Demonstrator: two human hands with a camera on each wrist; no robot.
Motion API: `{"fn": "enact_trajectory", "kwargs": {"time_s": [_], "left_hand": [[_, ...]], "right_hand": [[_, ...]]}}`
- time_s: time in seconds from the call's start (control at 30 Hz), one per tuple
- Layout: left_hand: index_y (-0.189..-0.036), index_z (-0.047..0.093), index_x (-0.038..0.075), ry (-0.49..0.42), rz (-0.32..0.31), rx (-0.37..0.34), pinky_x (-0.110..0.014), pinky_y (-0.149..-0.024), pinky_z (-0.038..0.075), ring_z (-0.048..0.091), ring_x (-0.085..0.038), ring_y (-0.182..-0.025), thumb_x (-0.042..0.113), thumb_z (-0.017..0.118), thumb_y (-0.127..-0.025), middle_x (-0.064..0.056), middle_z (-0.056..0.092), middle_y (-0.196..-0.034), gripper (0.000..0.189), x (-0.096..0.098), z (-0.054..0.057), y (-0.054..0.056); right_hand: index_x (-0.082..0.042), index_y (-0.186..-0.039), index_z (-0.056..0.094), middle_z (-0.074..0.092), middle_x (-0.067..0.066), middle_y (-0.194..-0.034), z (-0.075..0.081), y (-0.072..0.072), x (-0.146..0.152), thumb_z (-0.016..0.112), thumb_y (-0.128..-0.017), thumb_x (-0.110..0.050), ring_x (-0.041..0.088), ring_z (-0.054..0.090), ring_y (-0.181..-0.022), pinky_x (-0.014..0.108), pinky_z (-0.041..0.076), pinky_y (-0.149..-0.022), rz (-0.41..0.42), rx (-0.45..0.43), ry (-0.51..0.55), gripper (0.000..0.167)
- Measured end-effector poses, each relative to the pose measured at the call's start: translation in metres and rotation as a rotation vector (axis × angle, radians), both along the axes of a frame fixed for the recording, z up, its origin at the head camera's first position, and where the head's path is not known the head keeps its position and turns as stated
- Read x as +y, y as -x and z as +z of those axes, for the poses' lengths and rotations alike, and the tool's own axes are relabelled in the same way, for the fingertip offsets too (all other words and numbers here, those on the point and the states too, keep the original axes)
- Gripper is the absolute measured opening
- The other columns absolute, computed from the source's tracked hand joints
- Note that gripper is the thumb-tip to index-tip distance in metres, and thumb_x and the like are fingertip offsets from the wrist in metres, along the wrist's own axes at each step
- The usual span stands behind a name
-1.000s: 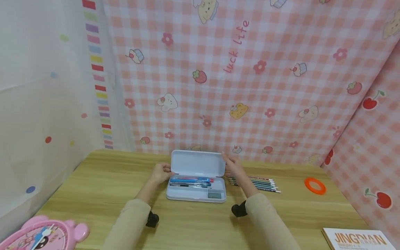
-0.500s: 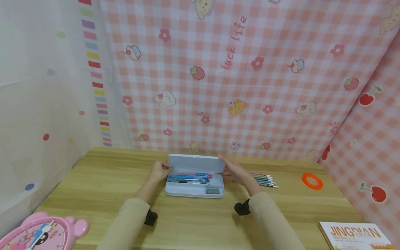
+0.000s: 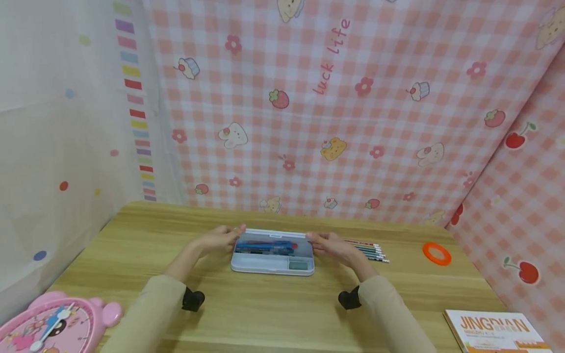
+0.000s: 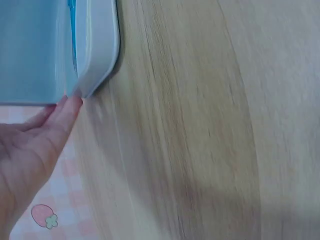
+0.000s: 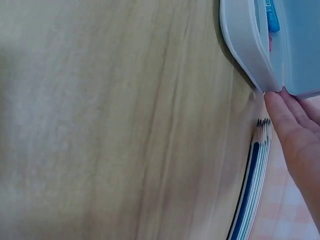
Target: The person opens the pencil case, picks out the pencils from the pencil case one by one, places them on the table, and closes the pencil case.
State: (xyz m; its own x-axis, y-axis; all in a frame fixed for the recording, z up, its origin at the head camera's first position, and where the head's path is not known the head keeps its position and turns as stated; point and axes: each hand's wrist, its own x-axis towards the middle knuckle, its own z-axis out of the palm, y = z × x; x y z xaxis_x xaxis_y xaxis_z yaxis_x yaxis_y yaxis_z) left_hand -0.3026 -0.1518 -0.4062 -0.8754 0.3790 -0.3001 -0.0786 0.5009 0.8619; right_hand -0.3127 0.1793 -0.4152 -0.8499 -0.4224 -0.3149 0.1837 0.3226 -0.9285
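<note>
A white pencil case (image 3: 260, 268) lies on the wooden table, its lid (image 3: 275, 236) tilted partway down over the base. Several pens (image 3: 265, 248) and a small grey-green block (image 3: 298, 265) sit in its compartments. My left hand (image 3: 216, 240) holds the case's left end, thumb at the lid's upper corner. At the other end my right hand (image 3: 335, 247) holds it likewise. Both wrist views show fingertips at the hinge corners: left fingers (image 4: 62, 117), right fingers (image 5: 282, 112). The thumbs are out of sight there.
Several pencils (image 3: 371, 251) lie side by side just right of the case, partly behind my right hand. Farther right is an orange ring (image 3: 429, 246). A pink clock (image 3: 84, 323) stands front left, and a white book (image 3: 494, 329) lies front right. Patterned cloth (image 3: 287, 122) hangs behind the table.
The lid has swung from nearly upright down toward the base. Both hands have come along with it, and my left thumb has moved up onto the lid's corner.
</note>
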Motion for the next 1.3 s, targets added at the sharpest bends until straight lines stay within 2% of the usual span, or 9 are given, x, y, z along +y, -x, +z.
{"fn": "enact_trajectory", "kwargs": {"time_s": [0.13, 0.23, 0.33, 0.47, 0.7, 0.93, 1.07, 1.17, 1.3], "left_hand": [[-0.136, 0.032, -0.011, 0.048, -0.056, 0.054, -0.048, -0.101, 0.039, 0.041, -0.04, -0.124, 0.051, 0.051, -0.088, -0.03, 0.04, -0.134, 0.08, -0.006, -0.002, 0.001], [-0.137, 0.031, -0.008, 0.076, -0.087, 0.085, -0.048, -0.103, 0.036, 0.037, -0.039, -0.127, 0.046, 0.06, -0.084, -0.028, 0.039, -0.137, 0.082, -0.011, -0.004, 0.0], [-0.138, 0.027, -0.01, 0.052, -0.097, 0.075, -0.049, -0.107, 0.032, 0.031, -0.04, -0.132, 0.038, 0.068, -0.08, -0.028, 0.034, -0.141, 0.086, -0.014, -0.006, -0.003], [-0.136, 0.028, -0.012, 0.024, -0.11, 0.06, -0.048, -0.108, 0.03, 0.034, -0.04, -0.131, 0.023, 0.075, -0.075, -0.028, 0.037, -0.139, 0.085, -0.014, -0.008, -0.004], [-0.128, 0.033, -0.016, 0.086, -0.11, 0.147, -0.045, -0.102, 0.038, 0.046, -0.038, -0.117, 0.001, 0.078, -0.062, -0.03, 0.047, -0.125, 0.082, 0.0, -0.009, -0.003], [-0.126, 0.032, -0.015, 0.187, -0.058, 0.146, -0.044, -0.1, 0.04, 0.048, -0.037, -0.114, 0.0, 0.081, -0.06, -0.028, 0.047, -0.122, 0.084, 0.011, -0.006, -0.013], [-0.122, 0.036, -0.014, 0.305, -0.058, 0.213, -0.044, -0.099, 0.04, 0.049, -0.036, -0.111, 0.004, 0.083, -0.058, -0.026, 0.05, -0.118, 0.081, 0.018, -0.001, -0.016], [-0.122, 0.038, -0.013, 0.379, -0.054, 0.242, -0.045, -0.1, 0.04, 0.049, -0.036, -0.112, 0.007, 0.085, -0.057, -0.025, 0.05, -0.119, 0.083, 0.021, 0.0, -0.016], [-0.123, 0.036, -0.015, 0.378, -0.055, 0.253, -0.046, -0.102, 0.038, 0.047, -0.039, -0.115, 0.006, 0.084, -0.059, -0.028, 0.048, -0.121, 0.083, 0.02, -0.005, -0.011]], "right_hand": [[0.003, -0.14, 0.028, 0.029, 0.025, -0.145, -0.001, -0.003, 0.002, 0.057, -0.089, -0.034, 0.036, 0.028, -0.135, 0.046, 0.03, -0.109, 0.034, 0.066, -0.092, 0.07], [-0.001, -0.14, 0.031, 0.031, 0.022, -0.145, -0.002, -0.006, 0.001, 0.067, -0.082, -0.033, 0.035, 0.03, -0.135, 0.047, 0.032, -0.108, 0.065, 0.115, -0.18, 0.075], [0.002, -0.141, 0.028, 0.031, 0.023, -0.145, -0.002, -0.007, -0.003, 0.074, -0.075, -0.029, 0.036, 0.029, -0.135, 0.048, 0.031, -0.108, 0.105, 0.134, -0.191, 0.086], [0.008, -0.141, 0.02, 0.029, 0.026, -0.145, -0.003, -0.009, -0.009, 0.079, -0.071, -0.018, 0.037, 0.029, -0.134, 0.048, 0.029, -0.109, 0.123, 0.138, -0.181, 0.095], [0.009, -0.128, 0.031, 0.046, 0.023, -0.127, -0.008, -0.014, -0.017, 0.083, -0.061, -0.007, 0.03, 0.044, -0.119, 0.045, 0.036, -0.104, 0.091, 0.27, -0.278, 0.086], [0.007, -0.128, 0.031, 0.044, 0.022, -0.128, -0.009, -0.022, -0.019, 0.086, -0.058, -0.012, 0.031, 0.043, -0.12, 0.044, 0.036, -0.104, 0.034, 0.268, -0.401, 0.091], [0.008, -0.13, 0.031, 0.043, 0.024, -0.129, -0.003, -0.022, -0.021, 0.087, -0.058, -0.015, 0.033, 0.043, -0.121, 0.045, 0.036, -0.103, 0.054, 0.301, -0.498, 0.094], [0.008, -0.131, 0.029, 0.042, 0.025, -0.132, -0.001, -0.021, -0.021, 0.086, -0.058, -0.015, 0.034, 0.042, -0.123, 0.045, 0.035, -0.104, 0.056, 0.298, -0.506, 0.095], [0.007, -0.134, 0.028, 0.04, 0.025, -0.135, 0.001, -0.02, -0.024, 0.086, -0.06, -0.016, 0.035, 0.04, -0.126, 0.045, 0.034, -0.105, 0.062, 0.322, -0.53, 0.097]]}}
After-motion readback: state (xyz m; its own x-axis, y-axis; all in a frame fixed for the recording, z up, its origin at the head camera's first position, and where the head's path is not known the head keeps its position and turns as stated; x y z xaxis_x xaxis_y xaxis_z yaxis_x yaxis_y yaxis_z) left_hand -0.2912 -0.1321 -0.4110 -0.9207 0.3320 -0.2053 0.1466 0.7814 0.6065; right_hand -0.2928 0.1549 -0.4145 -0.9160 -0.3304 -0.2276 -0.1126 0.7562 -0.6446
